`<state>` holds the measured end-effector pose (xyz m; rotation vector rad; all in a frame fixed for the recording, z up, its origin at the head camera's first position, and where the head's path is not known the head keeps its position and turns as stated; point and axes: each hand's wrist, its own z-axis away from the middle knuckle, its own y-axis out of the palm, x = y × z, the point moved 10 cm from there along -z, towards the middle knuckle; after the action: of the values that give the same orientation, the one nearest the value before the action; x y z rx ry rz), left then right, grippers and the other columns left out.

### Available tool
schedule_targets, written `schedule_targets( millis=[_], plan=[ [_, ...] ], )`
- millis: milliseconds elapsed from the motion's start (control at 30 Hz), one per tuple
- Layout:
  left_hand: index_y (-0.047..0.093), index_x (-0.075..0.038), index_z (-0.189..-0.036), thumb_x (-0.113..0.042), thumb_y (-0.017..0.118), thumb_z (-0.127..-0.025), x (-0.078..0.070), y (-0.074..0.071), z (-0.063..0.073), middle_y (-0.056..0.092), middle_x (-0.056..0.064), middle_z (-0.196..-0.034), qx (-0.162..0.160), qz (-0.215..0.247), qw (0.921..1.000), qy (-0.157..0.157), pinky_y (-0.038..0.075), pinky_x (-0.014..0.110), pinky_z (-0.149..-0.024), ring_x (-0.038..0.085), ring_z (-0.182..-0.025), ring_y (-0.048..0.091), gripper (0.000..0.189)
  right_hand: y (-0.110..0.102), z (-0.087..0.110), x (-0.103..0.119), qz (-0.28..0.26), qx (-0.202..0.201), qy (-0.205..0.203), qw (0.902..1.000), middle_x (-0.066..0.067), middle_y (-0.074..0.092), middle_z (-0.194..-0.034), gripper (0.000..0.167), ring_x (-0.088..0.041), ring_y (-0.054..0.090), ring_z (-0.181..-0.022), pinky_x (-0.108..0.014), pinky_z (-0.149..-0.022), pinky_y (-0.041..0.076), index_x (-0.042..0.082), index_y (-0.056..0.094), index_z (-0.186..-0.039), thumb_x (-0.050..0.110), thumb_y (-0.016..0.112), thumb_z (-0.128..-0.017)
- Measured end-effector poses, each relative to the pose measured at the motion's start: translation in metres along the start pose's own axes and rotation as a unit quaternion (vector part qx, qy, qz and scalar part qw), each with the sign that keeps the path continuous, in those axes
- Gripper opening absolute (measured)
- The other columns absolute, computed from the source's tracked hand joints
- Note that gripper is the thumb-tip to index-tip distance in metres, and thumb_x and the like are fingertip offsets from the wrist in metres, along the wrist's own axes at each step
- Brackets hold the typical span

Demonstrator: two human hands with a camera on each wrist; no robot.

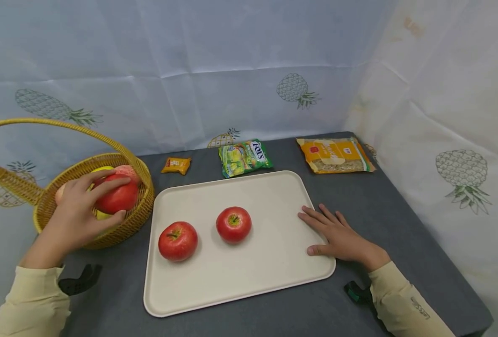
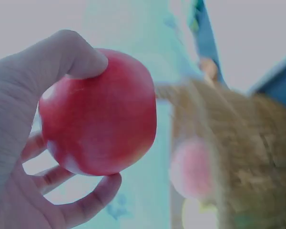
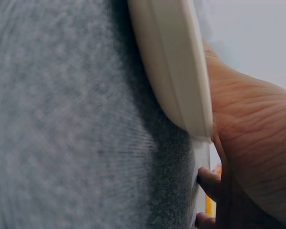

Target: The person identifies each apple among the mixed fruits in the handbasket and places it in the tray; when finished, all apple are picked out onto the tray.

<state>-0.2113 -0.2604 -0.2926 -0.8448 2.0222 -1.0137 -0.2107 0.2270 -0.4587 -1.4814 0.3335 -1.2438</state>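
Observation:
My left hand (image 1: pixel 74 213) grips a red apple (image 1: pixel 117 195) above the wicker basket (image 1: pixel 145 210). In the left wrist view, thumb and fingers curl round this apple (image 2: pixel 105 119). Underneath it, partly hidden by the hand, lie a pinkish fruit (image 1: pixel 130 172) and yellow ones in the basket. Two more red apples sit apart on the cream tray (image 1: pixel 270 248): one apple (image 1: pixel 178 241) toward its left side, another apple (image 1: pixel 234 224) near the middle. Across the tray's right edge rests my right hand (image 1: pixel 337 236), its fingers spread and fairly straight.
Behind the tray lie a small orange packet (image 1: pixel 176 165), a green candy bag (image 1: pixel 244 158) and a yellow food packet (image 1: pixel 335 155). The basket's tall handle (image 1: pixel 55 122) arches up at the left. A pineapple-print cloth (image 1: pixel 232 103) hangs behind the grey table (image 1: pixel 316 304).

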Motion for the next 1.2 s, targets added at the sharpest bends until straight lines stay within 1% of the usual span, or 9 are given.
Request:
schedule_targets(
  millis=[133, 233, 333, 467, 600, 733, 933, 1067, 1200],
  plan=[
    [0.067, -0.014, -0.132, -0.008, 0.085, -0.062, -0.038, -0.004, -0.012, 0.051, 0.02, -0.141, -0.013, 0.031, 0.9982, 0.051, 0.035, 0.063, -0.088, 0.043, -0.124, 0.044, 0.073, 0.0, 0.0, 0.0, 0.003, -0.001, -0.002, 1.0, -0.003, 0.017, -0.169, 0.094, -0.045, 0.001, -0.152, -0.076, -0.109, -0.003, 0.024, 0.028, -0.162, 0.061, 0.069, -0.087],
    [0.067, -0.016, -0.131, -0.011, 0.082, -0.066, -0.069, 0.003, -0.027, 0.052, 0.018, -0.14, -0.012, 0.061, 0.9942, 0.088, 0.034, 0.061, -0.089, 0.041, -0.124, 0.044, 0.067, -0.002, 0.002, 0.001, 0.006, -0.005, -0.009, 0.9999, -0.004, 0.018, -0.168, 0.093, -0.047, 0.002, -0.151, -0.076, -0.109, -0.002, 0.022, 0.029, -0.162, 0.06, 0.069, -0.088],
    [0.066, -0.02, -0.132, -0.015, 0.081, -0.07, -0.099, 0.02, -0.047, 0.052, 0.016, -0.14, 0.006, 0.074, 0.99, 0.12, 0.039, 0.055, -0.087, 0.038, -0.123, 0.045, 0.064, -0.004, 0.005, -0.001, 0.007, -0.009, -0.004, 0.9999, -0.005, 0.019, -0.168, 0.093, -0.047, 0.003, -0.151, -0.076, -0.109, -0.001, 0.021, 0.03, -0.162, 0.059, 0.07, -0.087],
    [0.063, -0.027, -0.135, -0.019, 0.081, -0.076, -0.137, 0.053, -0.073, 0.049, 0.012, -0.144, 0.051, 0.092, 0.9825, 0.154, 0.046, 0.05, -0.086, 0.036, -0.125, 0.041, 0.062, -0.005, 0.008, -0.006, 0.001, -0.007, 0.009, 0.9999, -0.003, 0.018, -0.168, 0.093, -0.045, 0.001, -0.152, -0.076, -0.109, -0.003, 0.023, 0.03, -0.162, 0.06, 0.071, -0.086],
    [0.061, -0.029, -0.136, -0.021, 0.078, -0.082, -0.17, 0.082, -0.09, 0.046, 0.01, -0.146, 0.097, 0.124, 0.9712, 0.179, 0.052, 0.047, -0.084, 0.035, -0.128, 0.037, 0.058, -0.003, 0.004, -0.005, 0.002, -0.005, 0.0, 1.0, -0.002, 0.017, -0.169, 0.093, -0.044, 0.0, -0.152, -0.076, -0.109, -0.002, 0.024, 0.029, -0.162, 0.061, 0.069, -0.087],
    [0.061, -0.029, -0.136, -0.019, 0.076, -0.083, -0.193, 0.109, -0.104, 0.046, 0.007, -0.146, 0.128, 0.148, 0.9632, 0.184, 0.054, 0.043, -0.084, 0.032, -0.128, 0.037, 0.056, 0.0, 0.001, -0.002, 0.007, -0.005, -0.009, 0.9999, -0.002, 0.017, -0.168, 0.093, -0.044, 0.001, -0.152, -0.075, -0.11, -0.001, 0.024, 0.028, -0.162, 0.062, 0.069, -0.087],
    [0.063, -0.028, -0.137, -0.017, 0.077, -0.081, -0.22, 0.155, -0.118, 0.045, 0.004, -0.146, 0.176, 0.147, 0.9561, 0.182, 0.052, 0.036, -0.088, 0.028, -0.127, 0.037, 0.058, 0.001, 0.001, -0.004, 0.009, -0.002, 0.003, 0.9999, -0.003, 0.019, -0.168, 0.095, -0.045, 0.002, -0.152, -0.075, -0.11, -0.001, 0.024, 0.03, -0.162, 0.063, 0.07, -0.085],
    [0.061, -0.029, -0.139, -0.018, 0.077, -0.084, -0.23, 0.185, -0.12, 0.043, 0.005, -0.148, 0.206, 0.14, 0.9561, 0.154, 0.05, 0.034, -0.09, 0.028, -0.128, 0.036, 0.059, -0.001, 0.001, -0.002, 0.01, -0.003, 0.004, 0.9999, -0.004, 0.02, -0.168, 0.094, -0.046, 0.002, -0.152, -0.076, -0.11, -0.001, 0.023, 0.031, -0.161, 0.063, 0.07, -0.085],
    [0.059, -0.028, -0.141, -0.02, 0.078, -0.085, -0.236, 0.21, -0.121, 0.042, 0.006, -0.148, 0.229, 0.113, 0.9588, 0.124, 0.051, 0.039, -0.092, 0.03, -0.13, 0.037, 0.059, -0.003, 0.0, 0.001, 0.013, -0.008, -0.004, 0.9999, -0.006, 0.022, -0.167, 0.093, -0.047, 0.004, -0.151, -0.076, -0.11, 0.0, 0.023, 0.031, -0.161, 0.062, 0.07, -0.086]
  ],
)
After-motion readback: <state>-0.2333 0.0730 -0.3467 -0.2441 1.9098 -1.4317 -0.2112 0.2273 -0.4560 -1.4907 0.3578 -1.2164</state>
